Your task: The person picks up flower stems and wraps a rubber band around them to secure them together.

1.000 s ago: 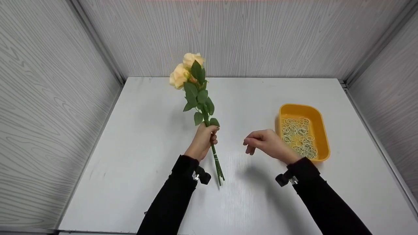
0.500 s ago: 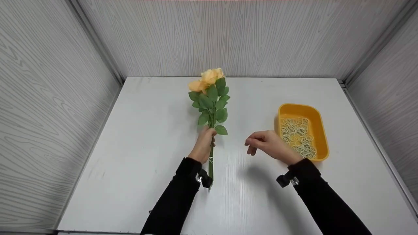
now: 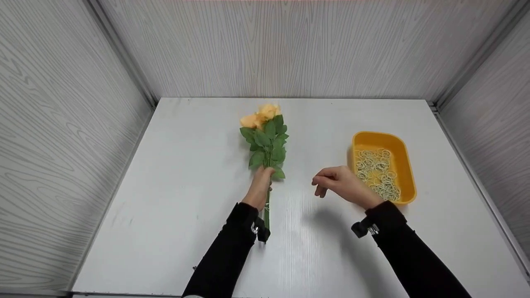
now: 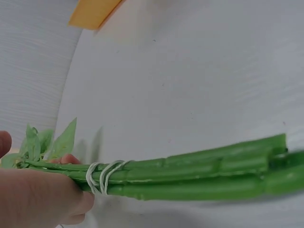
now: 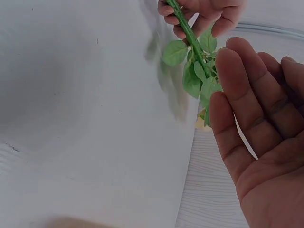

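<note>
My left hand (image 3: pixel 260 187) grips a bunch of yellow roses (image 3: pixel 269 142) by the stems, just below the leaves. The blooms point to the far side of the table. In the left wrist view a whitish rubber band (image 4: pixel 105 176) is wound round the green stems (image 4: pixel 199 175), beside my fingers. My right hand (image 3: pixel 337 184) hovers to the right of the bunch, apart from it, fingers loosely bent and holding nothing. The right wrist view shows its palm (image 5: pixel 270 190) with relaxed fingers.
At the right stands a yellow tray (image 3: pixel 408 174) with many pale rubber bands (image 3: pixel 374 165) in it, close to my right forearm. The white table (image 3: pixel 174 198) is bounded by grey wood-grain panels (image 3: pixel 269 49) at the back and sides.
My left hand has brought the roses from a raised, left-leaning pose to the right and down, toward the table and nearer to me. My right hand has hardly moved.
</note>
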